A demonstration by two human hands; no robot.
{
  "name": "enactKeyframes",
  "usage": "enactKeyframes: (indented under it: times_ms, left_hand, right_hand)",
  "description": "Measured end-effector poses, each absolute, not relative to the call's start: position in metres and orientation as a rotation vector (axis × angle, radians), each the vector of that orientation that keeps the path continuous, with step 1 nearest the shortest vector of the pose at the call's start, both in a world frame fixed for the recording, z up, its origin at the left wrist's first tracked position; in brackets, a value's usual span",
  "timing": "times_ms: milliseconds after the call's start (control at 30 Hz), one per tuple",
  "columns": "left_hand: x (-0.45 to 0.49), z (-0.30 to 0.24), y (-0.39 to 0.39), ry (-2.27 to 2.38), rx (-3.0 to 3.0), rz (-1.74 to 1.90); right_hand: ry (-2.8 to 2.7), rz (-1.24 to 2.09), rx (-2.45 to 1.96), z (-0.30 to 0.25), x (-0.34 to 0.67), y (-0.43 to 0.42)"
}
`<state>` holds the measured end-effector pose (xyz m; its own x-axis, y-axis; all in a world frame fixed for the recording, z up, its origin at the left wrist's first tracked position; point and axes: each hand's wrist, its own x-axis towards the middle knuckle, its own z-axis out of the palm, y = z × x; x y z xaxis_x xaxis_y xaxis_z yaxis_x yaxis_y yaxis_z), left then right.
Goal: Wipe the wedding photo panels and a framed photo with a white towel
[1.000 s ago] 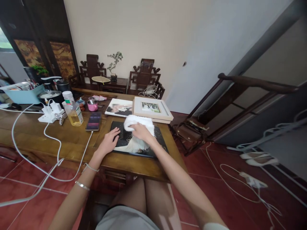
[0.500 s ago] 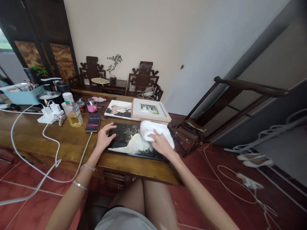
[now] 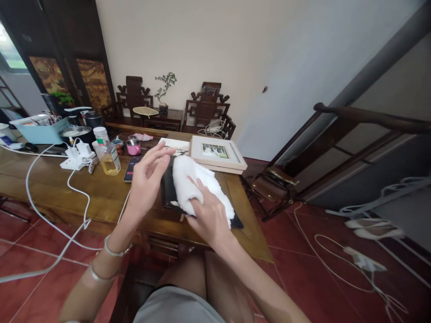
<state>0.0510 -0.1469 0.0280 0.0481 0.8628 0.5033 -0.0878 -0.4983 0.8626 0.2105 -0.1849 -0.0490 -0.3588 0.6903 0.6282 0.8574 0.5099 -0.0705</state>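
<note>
My left hand [image 3: 146, 181] is raised over the wooden table [image 3: 67, 193] and holds the left edge of a dark photo panel [image 3: 167, 192], which is tipped up on that side. Its fingers stretch along the panel's top edge. My right hand [image 3: 207, 217] is closed on a white cloth [image 3: 188, 179] and presses it against the panel's face. The cloth hides most of the picture; only the dark left strip and the lower right corner show.
Behind the panel lie a white framed photo [image 3: 215, 152] and another print [image 3: 175, 143]. To the left are a phone [image 3: 129, 168], a bottle of yellow liquid [image 3: 108, 159], a pink cup [image 3: 134, 147] and a power strip [image 3: 76, 159] with trailing cables. A stair rail [image 3: 370, 117] stands at right.
The panel lay flat with my left hand resting on it; now its left edge is lifted. The cloth swept right across it, then came back toward the middle.
</note>
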Motion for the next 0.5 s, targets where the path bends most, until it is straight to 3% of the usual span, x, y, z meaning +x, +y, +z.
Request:
enactKeyframes:
  times_ms: [200,367,500]
  left_hand:
    - [0.051,0.002,-0.125,0.738,1.464,1.634]
    - [0.055,-0.063,-0.113,1.086,1.062,1.258]
    - [0.072,-0.084,-0.125,0.811,0.885,1.177]
  right_hand:
    - [-1.608,-0.44,-1.272,-0.023,0.241,-0.17]
    - [-0.944,0.04,-1.019,-0.005,0.272,-0.157]
    - [-0.684,0.312,-0.807,-0.022,0.28,-0.147]
